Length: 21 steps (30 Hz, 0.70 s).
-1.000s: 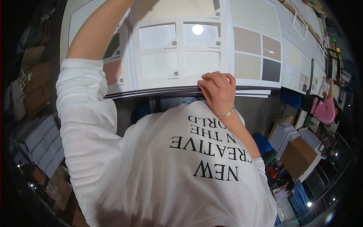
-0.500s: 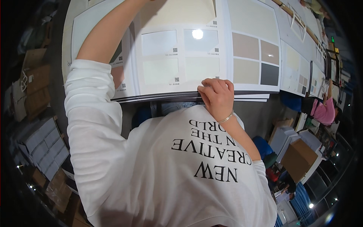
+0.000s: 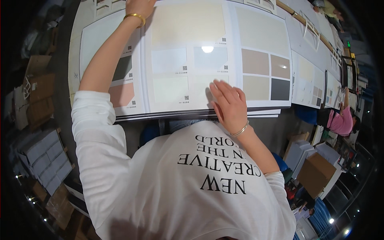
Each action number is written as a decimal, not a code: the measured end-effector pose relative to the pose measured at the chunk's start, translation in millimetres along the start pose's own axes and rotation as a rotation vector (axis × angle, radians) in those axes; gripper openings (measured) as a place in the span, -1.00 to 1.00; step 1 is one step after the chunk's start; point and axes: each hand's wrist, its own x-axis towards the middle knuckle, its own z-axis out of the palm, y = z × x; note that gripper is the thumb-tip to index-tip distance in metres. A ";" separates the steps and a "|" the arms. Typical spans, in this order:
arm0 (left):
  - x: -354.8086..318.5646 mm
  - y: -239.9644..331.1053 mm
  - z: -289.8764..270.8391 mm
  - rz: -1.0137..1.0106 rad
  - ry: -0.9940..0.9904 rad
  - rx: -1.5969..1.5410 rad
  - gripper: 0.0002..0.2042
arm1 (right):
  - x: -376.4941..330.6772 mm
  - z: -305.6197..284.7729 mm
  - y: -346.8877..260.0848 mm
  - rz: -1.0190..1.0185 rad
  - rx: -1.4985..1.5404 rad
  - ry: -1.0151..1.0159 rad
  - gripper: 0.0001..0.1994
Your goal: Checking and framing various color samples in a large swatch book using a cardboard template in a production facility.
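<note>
A large sample board with pale cream and white swatches lies on top of a stack of similar boards on the table. My right hand lies flat, fingers spread, on the board's near edge, a thin bracelet on its wrist. My left hand reaches to the board's far edge, a gold bangle on the wrist; its fingers are cut off by the frame's top. To the right sits another board with beige, tan and dark grey swatches.
More sample boards line the table to the right. A person in a pink top works at the far right. Cardboard boxes stand lower right, grey stacked sheets and brown boxes on the left.
My right hand has left the stack's front edge, opened and moved flat onto the top board. My left arm has stretched farther up toward the board's far edge.
</note>
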 end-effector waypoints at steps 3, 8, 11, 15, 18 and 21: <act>-24.3 -17.0 -7.3 0.046 0.091 0.214 -0.61 | 30.2 4.8 13.2 -0.003 -0.065 -0.060 -0.33; -71.7 7.3 -29.9 -0.049 -0.059 -0.261 -0.54 | 87.9 30.7 15.8 0.029 -0.207 -0.106 -0.22; -91.0 11.3 -26.0 0.102 -0.145 0.022 -0.54 | 110.1 56.5 5.3 -0.016 -0.156 -0.163 -0.20; -94.5 29.9 -42.8 0.137 -0.290 0.154 -0.54 | 131.2 77.6 -15.3 -0.198 -0.072 -0.218 -0.27; -86.2 32.5 -43.3 0.059 -0.302 0.149 -0.52 | 148.2 83.5 -27.1 -0.245 -0.081 -0.226 -0.30; -75.5 30.4 -32.9 -0.005 -0.234 0.159 -0.52 | 153.7 81.5 -29.1 -0.260 -0.101 -0.267 -0.30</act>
